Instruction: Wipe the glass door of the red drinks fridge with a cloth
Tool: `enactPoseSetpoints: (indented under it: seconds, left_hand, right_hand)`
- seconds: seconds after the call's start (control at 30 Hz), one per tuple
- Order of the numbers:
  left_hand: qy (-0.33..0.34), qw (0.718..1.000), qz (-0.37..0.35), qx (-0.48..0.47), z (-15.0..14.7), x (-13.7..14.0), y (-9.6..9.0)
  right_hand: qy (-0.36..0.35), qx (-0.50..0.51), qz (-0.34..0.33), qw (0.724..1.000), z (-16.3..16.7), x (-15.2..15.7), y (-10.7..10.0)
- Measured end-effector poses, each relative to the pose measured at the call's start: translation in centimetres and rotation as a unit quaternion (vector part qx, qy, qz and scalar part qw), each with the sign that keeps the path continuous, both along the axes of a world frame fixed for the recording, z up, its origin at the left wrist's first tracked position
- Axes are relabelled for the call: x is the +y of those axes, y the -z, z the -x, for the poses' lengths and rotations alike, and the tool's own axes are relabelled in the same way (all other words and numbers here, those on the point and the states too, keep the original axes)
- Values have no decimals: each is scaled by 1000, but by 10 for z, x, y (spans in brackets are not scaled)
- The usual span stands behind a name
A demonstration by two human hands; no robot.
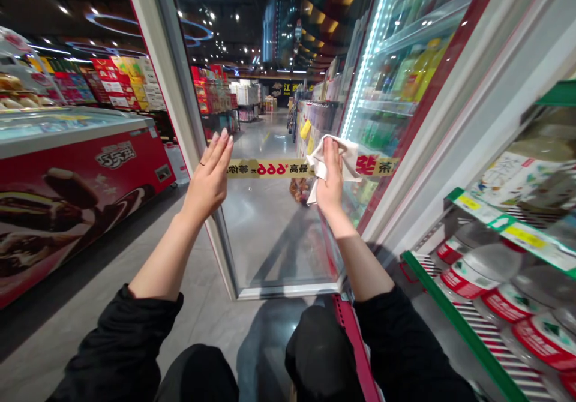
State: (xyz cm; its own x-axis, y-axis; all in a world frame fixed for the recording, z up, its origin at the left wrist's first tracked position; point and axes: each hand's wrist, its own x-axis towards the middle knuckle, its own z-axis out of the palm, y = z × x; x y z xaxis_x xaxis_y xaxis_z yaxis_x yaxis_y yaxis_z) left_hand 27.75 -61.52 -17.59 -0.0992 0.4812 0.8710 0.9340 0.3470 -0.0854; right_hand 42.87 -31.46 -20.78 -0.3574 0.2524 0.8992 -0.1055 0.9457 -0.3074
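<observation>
Nearest are two bent knees (pixel 321 351) in smooth black trousers, and at both sides the wrinkled black sleeves (pixel 130 330), pushed up on the forearms. Along the right side, clear round-shouldered plastic bottles (pixel 501 303) with red-and-white labels stand behind the green front edge of a striped shelf (pixel 477 330). In front, the left hand (pixel 209 177) is laid flat at the left edge of the glass door (pixel 265 228), where pane meets pale frame; its fingers are straight, almost together, with narrow gaps at the tips, and one wears a thin ring. The right hand (pixel 332 180) holds a white cloth (pixel 348 151) against the pane, near the door's right edge; its fingers are straight and pressed together over the soft, crumpled fabric, whose corners stick out. The cloth covers part of a flat yellow strip (pixel 270 168), which crosses the glass with reversed red and black characters. Left of the door stands a boxy red chest freezer (pixel 150 159) with glossy ice-cream pictures, on smooth grey floor (pixel 193 318). Farther, stacked red cardboard cartons (pixel 110 81) are seen beyond the freezer's back edge.
</observation>
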Motion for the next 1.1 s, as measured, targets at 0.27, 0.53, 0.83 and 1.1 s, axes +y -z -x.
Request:
enactPoseSetpoints:
  seconds: [0.27, 0.53, 0.83, 1.1]
  left_hand:
    - [15, 998, -6, 64, 12, -7, 22]
    - [29, 992, -125, 7, 18, 5, 40]
    - [58, 973, -223, -16, 10, 13, 52]
    - [51, 973, -216, -68, -5, 11, 83]
  right_hand:
    - [-65, -76, -67, 993, -3, -19, 6]
    - [-25, -29, -102, 994, 24, -33, -40]
    - [-73, -60, -120, 988, 8, -39, -24]
    - [-109, -75, -176, 975, 45, -87, -58]
